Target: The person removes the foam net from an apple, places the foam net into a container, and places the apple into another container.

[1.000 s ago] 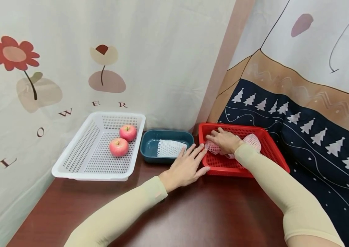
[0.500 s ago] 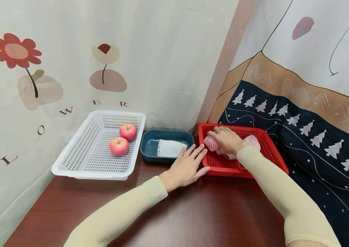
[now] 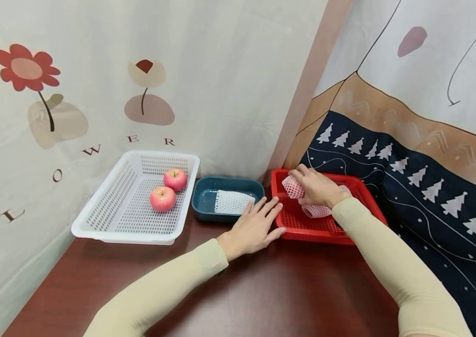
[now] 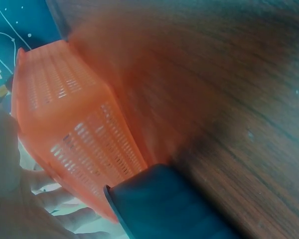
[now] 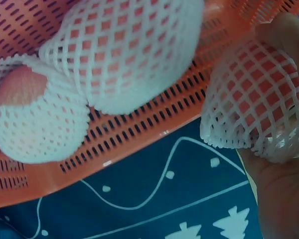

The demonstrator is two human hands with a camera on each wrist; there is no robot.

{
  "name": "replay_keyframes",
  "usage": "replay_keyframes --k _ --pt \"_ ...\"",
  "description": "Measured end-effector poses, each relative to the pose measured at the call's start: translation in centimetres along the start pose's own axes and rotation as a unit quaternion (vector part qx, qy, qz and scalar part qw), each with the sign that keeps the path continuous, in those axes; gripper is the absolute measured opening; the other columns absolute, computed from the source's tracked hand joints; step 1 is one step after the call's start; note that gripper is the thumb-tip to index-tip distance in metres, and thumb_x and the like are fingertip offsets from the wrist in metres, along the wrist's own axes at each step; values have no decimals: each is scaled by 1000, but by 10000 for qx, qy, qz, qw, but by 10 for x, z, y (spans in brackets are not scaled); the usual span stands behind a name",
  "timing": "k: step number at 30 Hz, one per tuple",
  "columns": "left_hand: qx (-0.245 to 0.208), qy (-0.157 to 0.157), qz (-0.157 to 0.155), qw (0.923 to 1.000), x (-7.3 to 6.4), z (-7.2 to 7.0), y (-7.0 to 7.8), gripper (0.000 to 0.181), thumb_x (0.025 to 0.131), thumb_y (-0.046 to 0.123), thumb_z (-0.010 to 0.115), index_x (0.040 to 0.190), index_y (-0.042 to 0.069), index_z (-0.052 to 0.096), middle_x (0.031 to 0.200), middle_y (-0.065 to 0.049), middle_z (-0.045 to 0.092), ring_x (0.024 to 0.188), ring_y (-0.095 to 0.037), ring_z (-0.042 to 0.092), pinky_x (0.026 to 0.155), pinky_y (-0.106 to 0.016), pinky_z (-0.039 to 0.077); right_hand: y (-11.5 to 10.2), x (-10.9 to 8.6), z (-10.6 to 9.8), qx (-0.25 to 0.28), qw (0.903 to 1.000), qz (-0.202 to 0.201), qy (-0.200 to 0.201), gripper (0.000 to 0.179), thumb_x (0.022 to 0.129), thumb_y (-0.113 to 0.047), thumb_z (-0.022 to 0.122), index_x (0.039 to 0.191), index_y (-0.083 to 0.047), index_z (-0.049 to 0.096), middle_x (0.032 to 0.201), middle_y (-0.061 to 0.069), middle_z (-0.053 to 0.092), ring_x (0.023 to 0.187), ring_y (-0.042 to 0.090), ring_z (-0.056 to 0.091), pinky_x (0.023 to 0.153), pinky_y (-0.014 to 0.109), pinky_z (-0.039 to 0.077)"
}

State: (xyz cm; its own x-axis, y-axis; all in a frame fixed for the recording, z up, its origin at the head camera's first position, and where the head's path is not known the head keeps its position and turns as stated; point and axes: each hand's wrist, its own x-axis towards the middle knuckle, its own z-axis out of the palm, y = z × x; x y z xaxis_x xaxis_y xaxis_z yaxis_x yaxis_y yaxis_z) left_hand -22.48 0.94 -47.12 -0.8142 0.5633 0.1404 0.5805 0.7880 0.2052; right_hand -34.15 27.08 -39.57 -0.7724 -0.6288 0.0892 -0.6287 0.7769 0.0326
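My right hand (image 3: 316,188) grips an apple in a white foam net (image 3: 292,187) over the left part of the red basket (image 3: 318,237). The right wrist view shows fingers and thumb around that netted apple (image 5: 254,94). Two more netted apples lie in the basket: a larger-looking one (image 5: 124,55), and another (image 5: 35,124) whose net leaves some red skin bare. My left hand (image 3: 251,230) is spread flat, its fingertips at the near rims of the teal tray (image 3: 202,196) and the red basket. A flattened white foam net (image 3: 230,202) lies in the tray.
A white basket (image 3: 122,238) stands on the left, holding two bare apples, one behind (image 3: 175,179) and one in front (image 3: 162,199). Printed curtains (image 3: 238,84) hang close behind the containers. The brown table (image 3: 288,290) extends toward me.
My right hand has closed around the netted apple and raised it slightly, shifting a little right. The left hand has stayed put.
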Motion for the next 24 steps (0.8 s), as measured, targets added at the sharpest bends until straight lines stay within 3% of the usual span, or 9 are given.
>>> replay_keyframes --k 15,24 --pt "-61 9 8 10000 2 1 -1 84 118 69 46 186 22 31 197 -4 24 180 -40 31 145 -71 27 -11 -9 -18 291 9995 141 58 93 89 -24 101 168 -11 54 159 23 61 141 48 70 119 67 61" --pt "-44 24 2 10000 2 0 -1 84 118 69 47 186 22 31 197 -4 25 179 -41 32 145 -72 28 -23 -13 -23 288 9993 34 239 91 89 -25 101 167 -10 54 153 23 63 136 46 72 115 66 64"
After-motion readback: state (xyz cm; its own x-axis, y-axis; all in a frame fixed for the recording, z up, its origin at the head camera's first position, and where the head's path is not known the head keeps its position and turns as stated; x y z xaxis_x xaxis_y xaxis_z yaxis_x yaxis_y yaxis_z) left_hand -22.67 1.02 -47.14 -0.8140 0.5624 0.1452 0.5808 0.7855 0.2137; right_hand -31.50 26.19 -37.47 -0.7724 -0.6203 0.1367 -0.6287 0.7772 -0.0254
